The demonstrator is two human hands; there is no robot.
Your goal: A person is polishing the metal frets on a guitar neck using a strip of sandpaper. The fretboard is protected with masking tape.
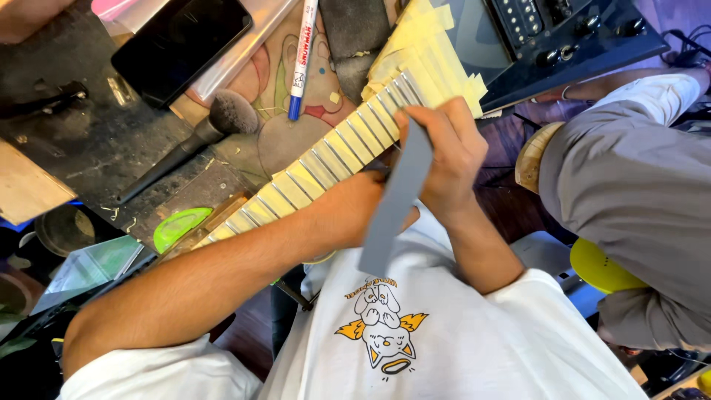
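Note:
A guitar neck (318,167) runs diagonally from lower left to upper right, its fretboard covered in pale yellow masking tape between the bare metal frets. My left hand (354,211) is wrapped around the neck from below, at its middle, its fingers mostly hidden. My right hand (444,148) grips a long flat grey strip (392,207) by its upper end, pressed against the frets near the black guitar body (563,52). Several loose tape strips (422,44) fan out over the body end of the neck.
A dark brush (215,122), a blue-tipped marker (302,52) and a black phone (181,44) lie on the cluttered bench beyond the neck. A green plastic piece (178,226) sits at the left. Another person in grey clothing (629,185) stands close at the right.

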